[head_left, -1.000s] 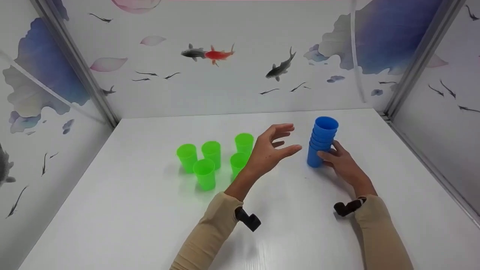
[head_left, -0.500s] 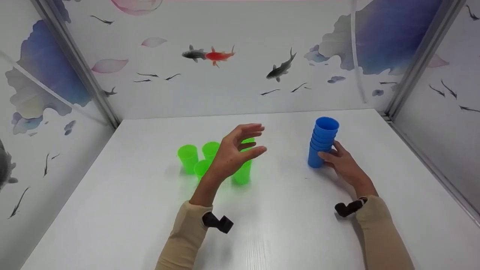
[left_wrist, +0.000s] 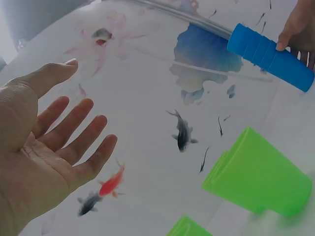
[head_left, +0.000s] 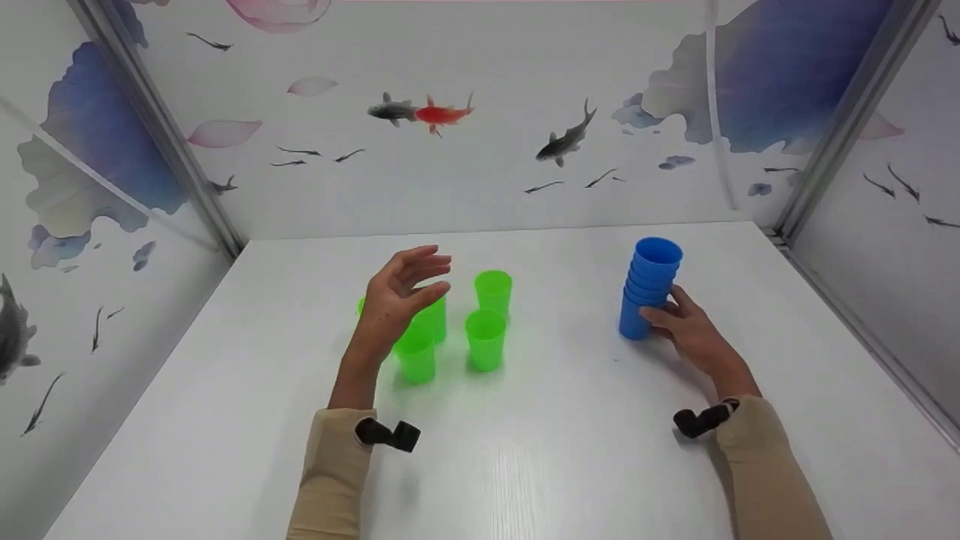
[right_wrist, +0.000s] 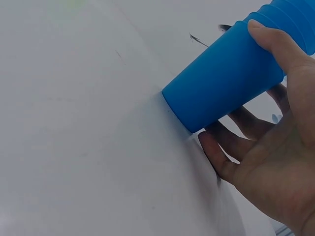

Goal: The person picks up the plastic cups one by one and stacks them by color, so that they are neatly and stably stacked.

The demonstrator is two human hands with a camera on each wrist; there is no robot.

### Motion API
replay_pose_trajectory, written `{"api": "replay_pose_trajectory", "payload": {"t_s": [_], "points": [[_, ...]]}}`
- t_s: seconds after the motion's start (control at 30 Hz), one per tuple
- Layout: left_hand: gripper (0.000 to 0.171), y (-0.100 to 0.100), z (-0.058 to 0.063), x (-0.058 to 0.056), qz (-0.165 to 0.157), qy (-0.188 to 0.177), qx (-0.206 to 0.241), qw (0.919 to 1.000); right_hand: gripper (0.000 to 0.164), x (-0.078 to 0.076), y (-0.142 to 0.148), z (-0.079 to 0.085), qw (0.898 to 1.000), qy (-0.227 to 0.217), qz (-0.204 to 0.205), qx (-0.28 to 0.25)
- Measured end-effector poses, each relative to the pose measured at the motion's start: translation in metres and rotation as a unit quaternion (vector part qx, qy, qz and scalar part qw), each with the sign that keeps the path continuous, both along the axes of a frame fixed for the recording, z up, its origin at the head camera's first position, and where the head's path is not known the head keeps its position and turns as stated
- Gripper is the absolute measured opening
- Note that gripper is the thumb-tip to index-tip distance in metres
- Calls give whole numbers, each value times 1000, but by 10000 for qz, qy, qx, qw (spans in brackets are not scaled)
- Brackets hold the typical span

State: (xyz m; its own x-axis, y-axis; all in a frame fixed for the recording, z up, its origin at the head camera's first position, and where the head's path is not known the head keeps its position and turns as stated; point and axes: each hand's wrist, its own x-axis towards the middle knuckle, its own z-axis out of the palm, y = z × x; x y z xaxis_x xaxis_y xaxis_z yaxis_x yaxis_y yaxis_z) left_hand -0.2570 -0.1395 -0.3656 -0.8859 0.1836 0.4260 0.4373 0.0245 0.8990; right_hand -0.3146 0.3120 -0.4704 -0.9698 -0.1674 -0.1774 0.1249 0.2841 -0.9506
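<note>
The right hand (head_left: 690,330), at the right of the head view, grasps the blue stack (head_left: 649,281), a column of nested cups with the top rim facing up. Its thumb lies along the near side of the lowest cup, and its fingers pass round the other side. In the right wrist view the stack runs from the centre to the upper right corner, with the thumb across it and the fingers beneath. The base is down at the desk (head_left: 570,427); whether all of it touches is hard to tell.

The left hand (head_left: 390,304), left of centre in the head view, is released and grasps nothing: its thumb stands apart and its fingers are loosely bent. It covers part of the green cups (head_left: 486,345), which stand mouth up on the desk around the middle left of the frame. Two of these show in full or nearly so to the right of the hand, one behind the other; the rest are partly hidden. The left wrist view has green cups at the lower right and the stack at the upper right.

Both forearms wear tan sleeves (head_left: 772,465). Behind the desk, the wall (head_left: 465,45) carries painted fish (head_left: 444,115).
</note>
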Motion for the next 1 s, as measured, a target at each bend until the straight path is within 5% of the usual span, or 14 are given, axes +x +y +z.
{"api": "replay_pose_trajectory", "payload": {"t_s": [0.43, 0.67, 1.0], "points": [[47, -49, -1, -5, 1032, 216, 234, 9941, 114, 0, 1, 4, 10000, 12, -24, 10], [47, -87, -18, -9, 1779, 80, 324, 9835, 112, 0, 1, 5, 10000, 57, 41, -13], [63, -109, -53, -21, 2018, -550, 57, 9779, 109, 0, -2, 1, 9998, 108, 113, -149]]}}
